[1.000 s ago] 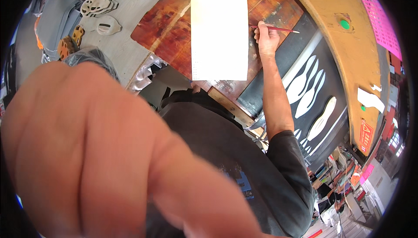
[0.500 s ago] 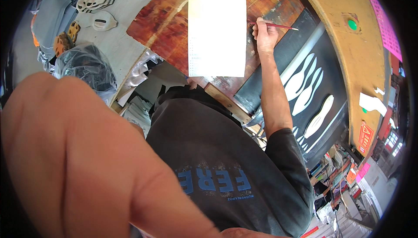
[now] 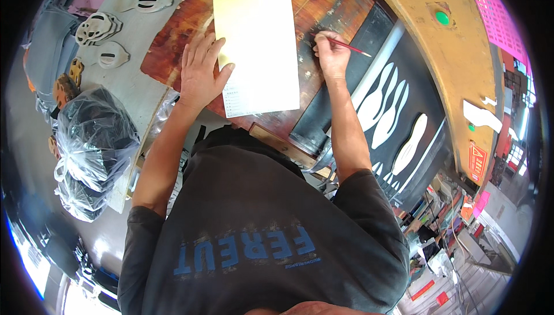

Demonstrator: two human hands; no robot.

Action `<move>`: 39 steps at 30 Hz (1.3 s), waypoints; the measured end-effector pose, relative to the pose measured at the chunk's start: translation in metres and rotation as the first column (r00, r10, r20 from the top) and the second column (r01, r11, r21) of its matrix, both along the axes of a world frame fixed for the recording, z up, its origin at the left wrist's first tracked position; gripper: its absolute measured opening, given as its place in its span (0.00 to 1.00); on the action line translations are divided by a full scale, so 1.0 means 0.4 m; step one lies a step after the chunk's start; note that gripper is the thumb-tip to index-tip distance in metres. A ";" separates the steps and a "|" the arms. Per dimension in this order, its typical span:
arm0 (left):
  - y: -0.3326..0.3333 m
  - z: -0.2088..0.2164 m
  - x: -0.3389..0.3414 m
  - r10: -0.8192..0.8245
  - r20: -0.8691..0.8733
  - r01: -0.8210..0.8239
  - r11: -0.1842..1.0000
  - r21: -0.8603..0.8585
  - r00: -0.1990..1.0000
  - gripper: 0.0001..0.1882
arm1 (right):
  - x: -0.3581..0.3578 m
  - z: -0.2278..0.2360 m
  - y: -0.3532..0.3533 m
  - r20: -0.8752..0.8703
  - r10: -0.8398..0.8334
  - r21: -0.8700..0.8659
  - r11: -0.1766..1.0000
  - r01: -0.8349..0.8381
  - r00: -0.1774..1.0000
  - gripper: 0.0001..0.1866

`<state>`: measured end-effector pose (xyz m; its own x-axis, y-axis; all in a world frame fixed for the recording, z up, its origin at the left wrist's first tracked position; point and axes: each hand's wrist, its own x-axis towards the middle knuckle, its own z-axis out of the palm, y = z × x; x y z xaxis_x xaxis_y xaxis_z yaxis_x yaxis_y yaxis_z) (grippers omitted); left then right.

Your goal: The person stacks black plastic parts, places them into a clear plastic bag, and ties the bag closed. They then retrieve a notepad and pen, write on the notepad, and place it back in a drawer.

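A sheet of white paper (image 3: pixel 259 55) with a printed grid along its lower left lies on a brown, stained board (image 3: pixel 179 44). My left hand (image 3: pixel 202 70) rests flat at the left edge of the sheet. Its fingers are apart, and the thumb and fingertips lie over the paper's margin. To the right of the sheet, my right hand (image 3: pixel 333 58) is closed round a thin red pencil (image 3: pixel 349 47). The pencil's pale, tapered end points away to the right; its other end is by my fingers.
Pale sole-shaped cutouts (image 3: pixel 98 28) lie on the grey table at left, beside a clear plastic bag (image 3: pixel 98 136) with dark contents. On the right, a black panel with white sole-like shapes (image 3: pixel 411 143) sits inside a yellow machine frame (image 3: pixel 421 32) with a green button (image 3: pixel 442 18).
My left hand has come from close to the camera down onto the paper's left edge. The right hand still holds the pencil beside the sheet. The whole view has shifted somewhat.
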<state>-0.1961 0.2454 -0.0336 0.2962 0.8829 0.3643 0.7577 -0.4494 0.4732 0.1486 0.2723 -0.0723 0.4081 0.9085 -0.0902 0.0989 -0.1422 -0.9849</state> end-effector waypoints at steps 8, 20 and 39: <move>-0.030 -0.132 -0.014 0.049 -0.212 -0.055 0.998 -0.020 0.976 0.29 | 0.014 -0.092 0.000 0.259 0.066 0.029 0.997 -0.076 0.964 0.07; -0.024 -0.121 -0.014 0.042 -0.213 -0.047 0.999 -0.016 0.976 0.29 | 0.009 -0.078 0.003 0.234 0.033 0.017 0.999 -0.038 0.972 0.08; -0.025 -0.121 -0.014 0.046 -0.235 -0.055 0.998 -0.031 0.971 0.29 | 0.011 -0.079 0.004 0.272 0.010 -0.041 0.999 0.001 0.962 0.08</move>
<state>-0.2016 0.2355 -0.0819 0.3237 0.9107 0.2565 0.8709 -0.3928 0.2954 0.1528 0.2739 -0.1038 0.4179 0.9084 -0.0131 0.3628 -0.1801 -0.9143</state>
